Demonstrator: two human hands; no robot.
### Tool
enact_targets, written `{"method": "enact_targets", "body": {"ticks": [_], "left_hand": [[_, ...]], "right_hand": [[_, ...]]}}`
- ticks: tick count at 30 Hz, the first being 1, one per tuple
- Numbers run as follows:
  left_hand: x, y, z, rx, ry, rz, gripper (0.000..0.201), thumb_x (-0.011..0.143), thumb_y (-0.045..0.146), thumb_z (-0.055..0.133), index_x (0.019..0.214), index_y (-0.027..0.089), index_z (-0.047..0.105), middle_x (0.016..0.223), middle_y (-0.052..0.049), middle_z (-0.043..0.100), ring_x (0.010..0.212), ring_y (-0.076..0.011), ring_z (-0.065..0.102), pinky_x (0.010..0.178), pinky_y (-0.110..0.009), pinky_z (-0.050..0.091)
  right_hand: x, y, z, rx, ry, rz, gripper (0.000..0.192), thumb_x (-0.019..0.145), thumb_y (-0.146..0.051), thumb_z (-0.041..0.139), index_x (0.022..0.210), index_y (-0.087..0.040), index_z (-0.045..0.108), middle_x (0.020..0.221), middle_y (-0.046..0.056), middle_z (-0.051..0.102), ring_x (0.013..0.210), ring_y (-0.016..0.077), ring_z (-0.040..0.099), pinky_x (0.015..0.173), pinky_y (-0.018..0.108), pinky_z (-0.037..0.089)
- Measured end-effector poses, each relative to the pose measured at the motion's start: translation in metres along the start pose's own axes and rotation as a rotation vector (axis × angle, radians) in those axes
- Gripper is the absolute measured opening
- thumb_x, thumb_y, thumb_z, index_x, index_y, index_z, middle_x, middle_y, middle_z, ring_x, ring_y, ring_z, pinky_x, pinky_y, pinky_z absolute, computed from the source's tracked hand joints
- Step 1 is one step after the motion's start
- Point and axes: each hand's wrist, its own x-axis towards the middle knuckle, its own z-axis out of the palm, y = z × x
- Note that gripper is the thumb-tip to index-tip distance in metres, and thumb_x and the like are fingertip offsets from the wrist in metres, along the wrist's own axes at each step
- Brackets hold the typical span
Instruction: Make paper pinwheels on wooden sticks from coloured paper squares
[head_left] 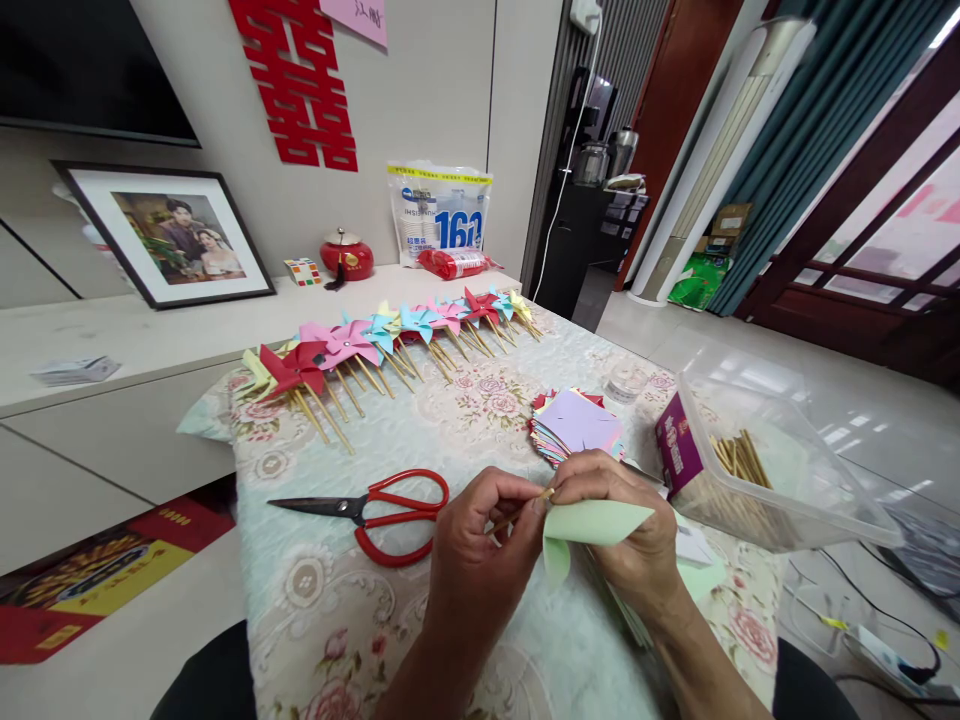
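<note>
Pale green paper (592,525), folded, is pinched in our right hand (622,530) low over the tabletop (450,420); our left hand (480,545) is closed on a thin wooden stick (521,512) touching it. Red scissors (375,510) lie left; cut paper squares (574,425) are stacked just beyond.

Pale green paper square (592,528): partly folded, one corner curled downward, upper edge pinched under the fingers of the right hand (626,530). It sits at 6 o'clock of the counter, near the front edge, raised off the cloth.

Thin wooden stick (521,512): light tan, tilted, upper tip toward 2 o'clock, touching the paper's top corner. The lower part is hidden in the closed left hand (480,545).
</note>
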Motion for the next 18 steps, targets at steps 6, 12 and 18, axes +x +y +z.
{"method": "enact_targets", "body": {"ticks": [6,12,18], "left_hand": [[-0.0003,0.0014,0.0004,0.070,0.009,0.043,0.009,0.083,0.021,0.065,0.076,0.018,0.069,0.069,0.001,0.066,0.058,-0.0105,0.059,0.053,-0.019,0.046],[-0.0011,-0.0002,0.0003,0.159,0.028,0.127,0.007,0.084,0.016,0.064,0.078,0.019,0.068,0.071,0.002,0.065,0.059,-0.0088,0.058,0.053,-0.018,0.045],[-0.0013,0.0016,-0.0012,0.241,0.050,0.267,0.010,0.084,0.011,0.063,0.080,0.019,0.067,0.071,0.003,0.065,0.058,-0.0079,0.055,0.052,-0.017,0.043]], "right_hand": [[-0.0006,0.0011,0.0011,-0.025,0.004,0.018,0.021,0.084,-0.003,0.061,0.088,-0.022,0.071,0.084,0.003,0.069,0.079,0.0170,0.065,0.072,0.029,0.050],[-0.0011,-0.0002,0.0018,-0.025,0.013,0.044,0.019,0.085,-0.005,0.062,0.089,-0.022,0.070,0.084,0.003,0.069,0.078,0.0172,0.066,0.072,0.029,0.051],[-0.0018,-0.0008,0.0025,-0.025,0.021,0.056,0.016,0.086,-0.007,0.062,0.087,-0.022,0.069,0.082,0.003,0.069,0.078,0.0166,0.066,0.073,0.028,0.051]]}}
